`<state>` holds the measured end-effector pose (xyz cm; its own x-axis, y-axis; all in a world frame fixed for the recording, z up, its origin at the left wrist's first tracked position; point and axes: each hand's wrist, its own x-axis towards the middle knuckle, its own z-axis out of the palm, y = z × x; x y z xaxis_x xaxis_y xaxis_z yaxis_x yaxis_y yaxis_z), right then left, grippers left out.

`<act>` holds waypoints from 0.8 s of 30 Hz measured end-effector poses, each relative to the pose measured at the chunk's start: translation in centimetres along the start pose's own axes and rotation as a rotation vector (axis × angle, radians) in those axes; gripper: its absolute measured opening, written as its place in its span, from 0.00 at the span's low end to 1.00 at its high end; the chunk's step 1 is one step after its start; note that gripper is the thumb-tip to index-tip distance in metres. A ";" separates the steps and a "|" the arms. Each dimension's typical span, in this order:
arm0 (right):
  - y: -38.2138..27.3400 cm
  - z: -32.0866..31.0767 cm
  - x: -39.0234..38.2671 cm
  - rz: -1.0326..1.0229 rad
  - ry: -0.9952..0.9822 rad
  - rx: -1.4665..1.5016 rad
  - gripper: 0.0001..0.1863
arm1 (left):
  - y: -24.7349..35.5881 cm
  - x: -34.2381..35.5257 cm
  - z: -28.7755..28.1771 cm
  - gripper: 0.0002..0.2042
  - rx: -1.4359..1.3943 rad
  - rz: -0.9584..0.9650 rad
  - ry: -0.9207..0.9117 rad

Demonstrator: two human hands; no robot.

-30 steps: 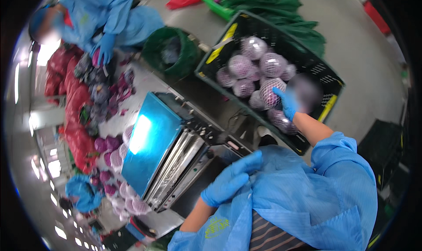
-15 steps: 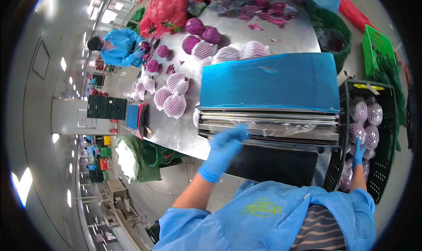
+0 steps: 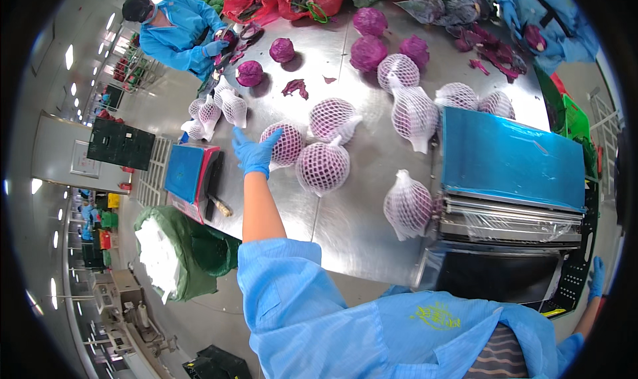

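My left hand (image 3: 254, 152), in a blue glove, is stretched out over the steel table with its fingers spread. Its thumb reaches the near-left edge of a purple cabbage (image 3: 286, 145) in a white foam net. Two more netted cabbages, one behind (image 3: 332, 119) and one in front (image 3: 323, 167), lie just right of it. At the far right rim, my gloved right hand (image 3: 597, 277) is beside the black crate (image 3: 573, 273), fingers extended and nothing visible in them. The wrapping machine (image 3: 512, 156) with a blue cover and clear film stands between my arms.
One netted cabbage (image 3: 407, 205) lies left of the machine; several bare cabbages (image 3: 367, 52) lie farther back. A scale (image 3: 187, 173) with a blue plate sits at the table's left end, a knife handle (image 3: 220, 207) near it. Co-workers (image 3: 179, 33) work across the table.
My left hand has gone from the machine's film to the netted cabbages on the left. My right hand has left the cabbages in the crate. The view has swung left.
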<state>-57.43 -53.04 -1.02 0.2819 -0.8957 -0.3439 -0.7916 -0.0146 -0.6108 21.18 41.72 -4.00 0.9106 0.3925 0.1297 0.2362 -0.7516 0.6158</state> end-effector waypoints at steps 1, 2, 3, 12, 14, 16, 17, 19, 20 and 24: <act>-0.9 0.3 -1.4 -0.082 0.139 -0.005 0.34 | 0.9 1.3 1.0 0.64 0.110 0.086 -0.102; -2.0 0.5 -3.2 0.034 0.200 -0.043 0.31 | 1.6 2.2 2.4 0.64 0.217 0.171 -0.207; -4.3 2.4 -3.7 0.032 0.168 -0.063 0.31 | 1.4 2.4 2.0 0.64 0.332 0.239 -0.275; -17.4 7.4 -7.5 -0.152 0.228 -0.222 0.20 | -11.9 3.7 1.2 0.37 -1.527 -0.314 -0.464; -18.2 2.8 -8.6 -0.314 0.219 -0.319 0.17 | -8.8 1.7 3.7 0.38 -1.813 -0.320 -0.536; -29.3 14.9 -10.3 -0.647 0.082 -0.219 0.20 | -3.6 -2.0 -1.6 0.43 -1.814 -0.200 -0.673; -37.0 21.1 -16.8 -0.669 0.035 0.134 0.23 | 0.1 -4.5 -3.0 0.43 -1.838 -0.152 -0.758; -45.0 26.9 -25.3 -0.664 -0.214 0.386 0.29 | 9.1 -9.8 -3.5 0.39 -2.058 -0.075 -1.165; -47.1 29.3 -26.8 -0.851 -0.326 0.356 0.32 | 13.2 -12.8 -3.2 0.36 -1.910 -0.088 -1.114; -47.4 38.4 -24.5 -1.037 -0.831 0.472 0.40 | 27.4 -25.7 -1.1 0.24 -1.597 -0.070 -1.186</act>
<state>-6.00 -13.34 8.90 0.9807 -0.0482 0.1897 0.1767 -0.1998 -0.9638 3.88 11.63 10.36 0.8031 -0.5958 0.0055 0.4255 0.5800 0.6946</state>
